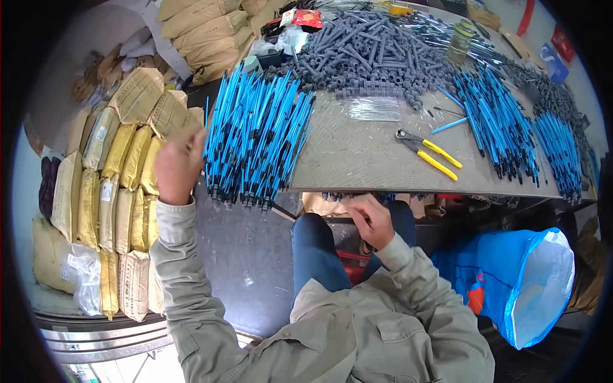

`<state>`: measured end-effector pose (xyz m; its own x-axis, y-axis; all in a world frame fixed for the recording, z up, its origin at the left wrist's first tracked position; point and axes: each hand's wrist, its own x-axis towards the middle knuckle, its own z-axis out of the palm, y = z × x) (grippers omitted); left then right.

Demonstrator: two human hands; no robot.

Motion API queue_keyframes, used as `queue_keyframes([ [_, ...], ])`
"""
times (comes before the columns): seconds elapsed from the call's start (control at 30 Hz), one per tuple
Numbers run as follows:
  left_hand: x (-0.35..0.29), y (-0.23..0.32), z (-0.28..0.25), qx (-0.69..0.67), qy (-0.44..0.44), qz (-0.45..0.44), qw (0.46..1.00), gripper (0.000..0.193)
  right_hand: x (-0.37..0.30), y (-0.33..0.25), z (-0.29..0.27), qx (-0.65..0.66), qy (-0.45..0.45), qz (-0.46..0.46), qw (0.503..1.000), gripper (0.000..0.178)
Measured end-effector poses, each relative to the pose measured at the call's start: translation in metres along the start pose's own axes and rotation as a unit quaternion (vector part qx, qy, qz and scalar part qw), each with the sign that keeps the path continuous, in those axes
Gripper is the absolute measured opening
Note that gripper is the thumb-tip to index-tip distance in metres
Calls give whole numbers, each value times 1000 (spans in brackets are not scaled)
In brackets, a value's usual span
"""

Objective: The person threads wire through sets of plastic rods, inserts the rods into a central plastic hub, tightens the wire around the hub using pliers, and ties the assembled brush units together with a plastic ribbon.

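My left hand (177,165) is raised at the left end of the table, beside a thick heap of blue sticks with black ends (255,137). Its fingers are bent and blurred, so whether anything is in them is unclear. Over my lap, just in front of the table edge, my right hand (371,220) points its fingers leftward with the thumb apart. I see nothing held in it. Dark grey pieces show under the edge by its fingertips. Yellow-handled pincers (431,153) lie on the table (357,153), near a stack of thin silvery pins (375,109).
Grey ribbed plastic plugs (377,54) are heaped at the back. More blue sticks (498,124) lie at right, with a bottle (460,41) behind. A blue bag (491,268) stands open on the floor at right. Packed brown and yellow parcels (118,185) fill the left side.
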<state>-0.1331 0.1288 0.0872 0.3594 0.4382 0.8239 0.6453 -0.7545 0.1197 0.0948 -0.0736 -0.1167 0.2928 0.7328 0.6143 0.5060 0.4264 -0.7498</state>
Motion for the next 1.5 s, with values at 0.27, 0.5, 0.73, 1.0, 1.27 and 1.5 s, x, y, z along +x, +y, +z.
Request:
queue_keyframes([
  [0.27,-7,14,13,53,-283,-10,958,26,-88,53,-63,-131,88,99,982,7],
  [0.5,-45,150,76,-184,-314,219,905,29,-171,143,-129,61,374,414,828,9],
  [0.73,-76,237,182,-240,-388,325,828,75,-178,168,-144,190,421,417,783,16],
  [1.0,-85,248,203,-177,-393,339,836,71,-135,304,-154,-112,449,361,810,9],
  [1.27,-85,247,204,-116,-395,373,832,61,-14,371,-198,-73,655,310,686,41],
  [1.5,-92,260,215,-158,-386,383,824,62,-44,408,-209,-150,613,355,690,63],
])
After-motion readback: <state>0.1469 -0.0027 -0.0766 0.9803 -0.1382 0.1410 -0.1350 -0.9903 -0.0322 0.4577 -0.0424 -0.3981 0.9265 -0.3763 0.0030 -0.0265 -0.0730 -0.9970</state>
